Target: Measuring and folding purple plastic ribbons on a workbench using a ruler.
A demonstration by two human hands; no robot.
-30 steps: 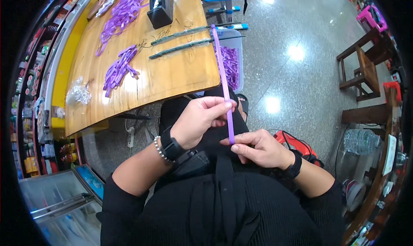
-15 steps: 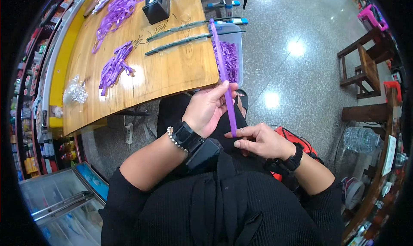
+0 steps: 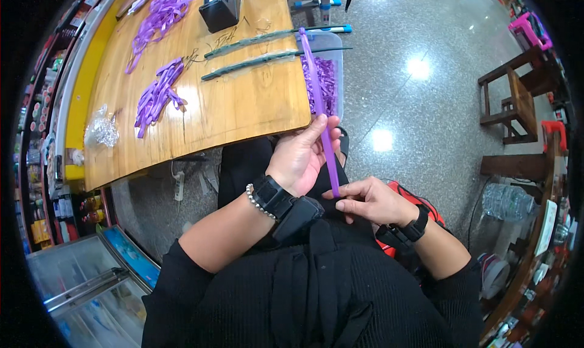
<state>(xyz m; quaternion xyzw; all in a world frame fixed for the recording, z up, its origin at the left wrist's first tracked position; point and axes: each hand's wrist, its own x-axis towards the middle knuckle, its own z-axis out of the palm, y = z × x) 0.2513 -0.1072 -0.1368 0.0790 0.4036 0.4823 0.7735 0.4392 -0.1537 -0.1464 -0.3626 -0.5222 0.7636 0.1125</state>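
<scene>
Someone's pinching a purple ribbon (image 3: 331,165).
The left hand (image 3: 294,158) is gripping its middle, the right hand (image 3: 382,203) its six-o'clock end, a table (image 3: 237,98) standing at ten o'clock.

On the bench (image 3: 243,111) I see ribbons (image 3: 159,95) left of two rods (image 3: 261,61); right of the bench, a tub (image 3: 339,83), then a stool (image 3: 521,98).

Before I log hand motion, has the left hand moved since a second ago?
Yes: the left hand has moved forward along the purple strip; its thumb, first below the right corner of the wooden table, is now about level with it.
</scene>
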